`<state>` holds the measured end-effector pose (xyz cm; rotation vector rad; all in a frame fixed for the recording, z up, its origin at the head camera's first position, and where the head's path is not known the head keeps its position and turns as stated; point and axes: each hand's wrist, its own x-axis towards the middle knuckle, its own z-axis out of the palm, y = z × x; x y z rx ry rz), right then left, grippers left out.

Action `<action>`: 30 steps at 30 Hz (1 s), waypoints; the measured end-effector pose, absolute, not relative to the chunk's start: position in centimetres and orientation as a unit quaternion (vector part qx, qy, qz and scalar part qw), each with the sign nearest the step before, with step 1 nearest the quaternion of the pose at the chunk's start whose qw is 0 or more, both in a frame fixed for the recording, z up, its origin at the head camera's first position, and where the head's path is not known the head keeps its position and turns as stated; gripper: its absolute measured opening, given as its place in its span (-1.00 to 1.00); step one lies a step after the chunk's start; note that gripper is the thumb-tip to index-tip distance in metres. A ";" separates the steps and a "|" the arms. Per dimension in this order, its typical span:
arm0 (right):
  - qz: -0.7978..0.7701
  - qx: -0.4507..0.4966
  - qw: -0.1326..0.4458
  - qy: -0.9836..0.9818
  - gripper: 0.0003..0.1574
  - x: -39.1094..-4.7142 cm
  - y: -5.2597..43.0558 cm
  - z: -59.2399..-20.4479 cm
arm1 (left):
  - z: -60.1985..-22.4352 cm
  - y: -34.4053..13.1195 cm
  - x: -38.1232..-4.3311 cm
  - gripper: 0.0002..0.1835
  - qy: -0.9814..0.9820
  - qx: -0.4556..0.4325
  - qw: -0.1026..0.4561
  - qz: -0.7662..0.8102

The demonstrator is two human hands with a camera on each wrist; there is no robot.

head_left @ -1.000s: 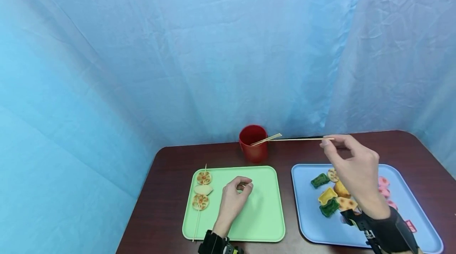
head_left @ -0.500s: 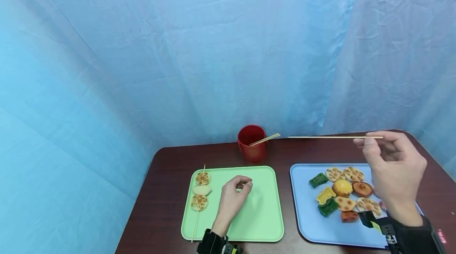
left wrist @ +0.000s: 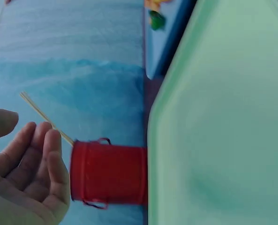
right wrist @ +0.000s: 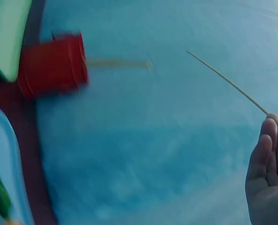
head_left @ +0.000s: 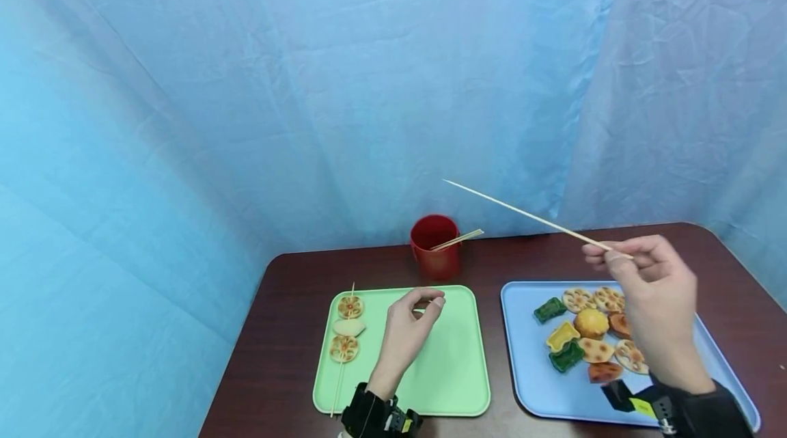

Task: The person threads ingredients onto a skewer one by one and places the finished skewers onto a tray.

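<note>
A blue cloth hangs (head_left: 393, 96) behind a dark counter (head_left: 246, 370), where a red cup (head_left: 438, 262) stands upright near the far edge with a few spare sticks (head_left: 467, 238) leaning out over its right rim. In front of the cup lies a green tray (head_left: 455, 370); left of the cup, on that tray, a loaded stick (head_left: 349, 328) carries two round slices with a pale piece between them. To the cup's right and nearer the person, a blue tray (head_left: 547, 400) holds a cluster of food pieces (head_left: 591, 323).

The long stick (head_left: 522, 211) is in the air to the cup's right, slanting up so that its free tip appears above the cup. The right hand (head_left: 660, 308) pinches it close to its lower end, the grip narrowed to the stick's thickness. The left hand (head_left: 407, 335) is in front of the cup over the green tray, its grip loosely curved, thumb apart from the fingers, nothing in it.

With so little length pinched, the long stick could pivot if its far end is bumped. Swept low past the cup, it might catch the spare sticks; brought across quickly, its thin tip could jab the left hand.
</note>
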<state>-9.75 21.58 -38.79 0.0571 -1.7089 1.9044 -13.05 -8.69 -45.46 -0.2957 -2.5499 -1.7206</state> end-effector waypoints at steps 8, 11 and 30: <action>0.716 0.075 0.126 -0.683 -0.72 -9.6 17.7 -42.0 | -44.7 -8.1 -13.0 -0.64 -0.700 -0.153 -0.001 -0.698; 0.699 0.067 0.099 -0.705 -0.68 -9.6 16.6 -43.2 | -44.7 -7.6 -12.8 -0.59 -0.657 -0.166 -0.018 -0.735; 0.703 0.013 -0.047 -0.710 -0.49 -9.8 12.5 -46.4 | -45.6 -5.4 -12.2 -0.61 -0.497 0.030 -0.007 -0.867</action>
